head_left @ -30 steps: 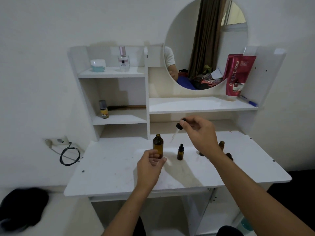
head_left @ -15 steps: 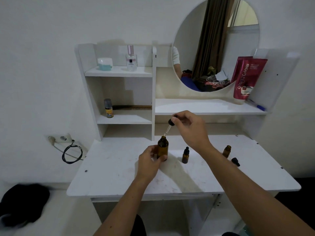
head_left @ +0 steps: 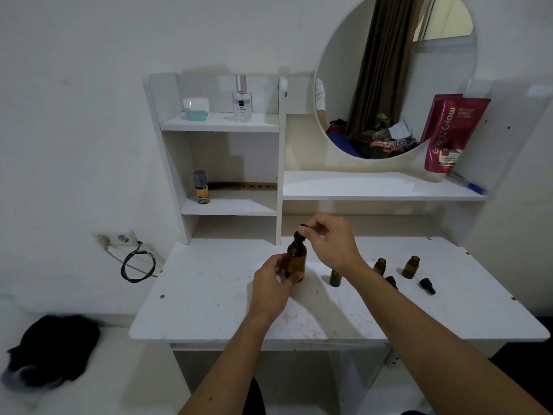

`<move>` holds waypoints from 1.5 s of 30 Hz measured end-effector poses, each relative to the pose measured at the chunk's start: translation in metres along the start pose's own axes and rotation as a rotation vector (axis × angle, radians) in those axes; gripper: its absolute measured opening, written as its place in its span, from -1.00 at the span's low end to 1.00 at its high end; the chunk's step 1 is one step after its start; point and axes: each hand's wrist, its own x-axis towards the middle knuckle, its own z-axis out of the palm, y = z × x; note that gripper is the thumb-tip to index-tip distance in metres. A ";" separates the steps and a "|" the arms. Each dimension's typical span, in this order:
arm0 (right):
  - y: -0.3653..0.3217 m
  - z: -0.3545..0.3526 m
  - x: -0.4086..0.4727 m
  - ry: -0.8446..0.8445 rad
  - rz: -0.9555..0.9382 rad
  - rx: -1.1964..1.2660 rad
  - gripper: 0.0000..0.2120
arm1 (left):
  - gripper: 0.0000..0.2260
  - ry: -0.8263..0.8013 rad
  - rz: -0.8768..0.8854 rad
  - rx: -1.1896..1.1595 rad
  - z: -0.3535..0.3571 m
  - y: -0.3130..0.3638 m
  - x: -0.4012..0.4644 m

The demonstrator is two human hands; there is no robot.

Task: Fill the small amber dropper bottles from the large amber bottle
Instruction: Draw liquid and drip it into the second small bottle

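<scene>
White vanity desk (head_left: 209, 310) against a white wall, round mirror (head_left: 395, 76) above the shelf unit; we see both bare arms reaching in from the bottom. Left hand (head_left: 273, 283) grips the lower body of the large amber glass bottle (head_left: 296, 260), which stands upright on the desktop near the middle. Right hand (head_left: 332, 239) is above it, fingertips pinching the black rubber dropper bulb (head_left: 300, 230) that sits at the bottle's mouth; we cannot tell whether the pipette is fully inserted. Three small amber dropper bottles stand uncapped to the right of the big one: first small amber bottle (head_left: 335, 278) just beside the right wrist, second small amber bottle (head_left: 380, 266) partly behind the forearm, third small amber bottle (head_left: 410, 266) furthest right. Two loose black dropper caps lie on the desktop close to them: one black cap (head_left: 392, 282) touching the forearm edge in view, other black cap (head_left: 427, 286) apart to the right. On the shelves we see a clear perfume bottle with pink cap (head_left: 242, 98), a white-lidded teal jar (head_left: 195, 108), a small yellow-labelled spray can (head_left: 201, 187), a brown comb (head_left: 242, 186), and a red squeeze tube (head_left: 452, 134) leaning by the mirror. Wall socket with coiled black cable (head_left: 137, 262) sits left of the desk.
</scene>
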 end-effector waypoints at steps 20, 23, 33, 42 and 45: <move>-0.022 -0.027 -0.001 0.018 -0.053 0.120 -0.89 | -0.50 0.020 0.018 0.124 0.006 0.001 -0.006; -0.025 -0.032 0.000 0.030 -0.065 0.138 -0.89 | -0.48 0.038 -0.004 0.104 0.005 0.003 -0.008; -0.010 -0.083 -0.015 0.158 -0.084 0.221 -0.90 | -0.65 0.171 -0.009 -0.055 0.020 0.007 -0.041; 0.036 -0.135 -0.047 0.254 0.044 0.172 -0.92 | -0.73 -0.008 0.063 -0.042 0.069 0.027 -0.060; 0.046 -0.146 -0.055 0.279 0.083 0.143 -0.92 | -0.68 -0.082 0.095 -0.027 0.091 0.035 -0.062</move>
